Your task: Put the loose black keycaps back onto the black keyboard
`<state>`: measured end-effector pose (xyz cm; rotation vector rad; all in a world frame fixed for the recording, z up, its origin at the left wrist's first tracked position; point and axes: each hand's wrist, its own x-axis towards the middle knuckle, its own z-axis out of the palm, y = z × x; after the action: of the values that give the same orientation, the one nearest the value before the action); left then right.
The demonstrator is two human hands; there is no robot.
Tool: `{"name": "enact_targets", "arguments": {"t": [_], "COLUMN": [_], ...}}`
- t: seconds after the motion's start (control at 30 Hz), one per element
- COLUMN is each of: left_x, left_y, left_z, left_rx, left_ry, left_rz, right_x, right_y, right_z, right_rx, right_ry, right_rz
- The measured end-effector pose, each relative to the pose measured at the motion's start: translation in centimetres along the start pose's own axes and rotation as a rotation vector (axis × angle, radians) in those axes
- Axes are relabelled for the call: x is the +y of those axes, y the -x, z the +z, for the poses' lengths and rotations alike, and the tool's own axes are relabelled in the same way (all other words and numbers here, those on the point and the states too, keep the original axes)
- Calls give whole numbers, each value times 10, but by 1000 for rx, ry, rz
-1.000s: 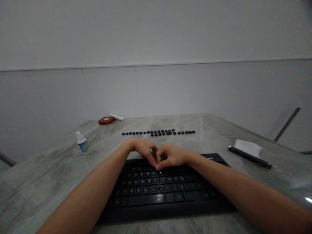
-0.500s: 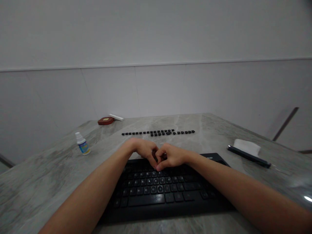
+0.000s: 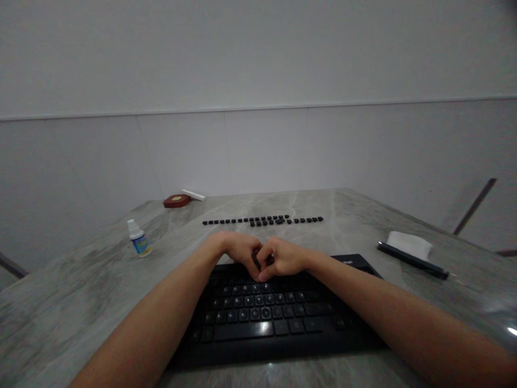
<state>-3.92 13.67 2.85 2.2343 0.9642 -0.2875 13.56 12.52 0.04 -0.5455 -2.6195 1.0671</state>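
A black keyboard (image 3: 242, 350) lies in front of me on a grey marbled table. Over its back rows my left hand (image 3: 243, 251) and my right hand (image 3: 283, 257) meet, fingertips touching or nearly so. Both hands have bent, closed fingers pointing down at the keys; whatever lies between the fingertips is hidden. Several middle keys show round, shiny spots where caps look to be off. Beyond the hands, loose black keycaps (image 3: 264, 221) are laid out in rows.
On the left stands a white spray bottle (image 3: 140, 243) with a blue label. A reddish-brown case (image 3: 176, 201) and a white bar (image 3: 194, 195) lie at the back left. At right, a dark pen-like stick (image 3: 412, 261) rests by a white cloth (image 3: 411, 243). A wall (image 3: 266, 151) stands behind.
Almost nothing differs. Both hands stay together over the keyboard's back rows, and the whole view has shifted very slightly.
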Motion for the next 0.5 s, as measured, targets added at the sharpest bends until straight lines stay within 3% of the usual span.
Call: {"name": "enact_targets", "arguments": {"t": [0.1,0.17,0.33,0.5], "left_x": [-9,-19,-47,-62], "left_y": [0,1,-2,-18], "left_z": [2,5,12,9], "left_rx": [32,104,429,761], "left_ry": [48,117,137,-25], "left_rz": [44,54,-54,-197], "right_x": [0,3,15,25], "right_y": [-1,-2,-6,-7], "right_z": [2,4,2,-3], "right_rx": [25,116,484,567], "right_ry": [-7,-28,215,355], "right_rz": [2,13,260,391]}}
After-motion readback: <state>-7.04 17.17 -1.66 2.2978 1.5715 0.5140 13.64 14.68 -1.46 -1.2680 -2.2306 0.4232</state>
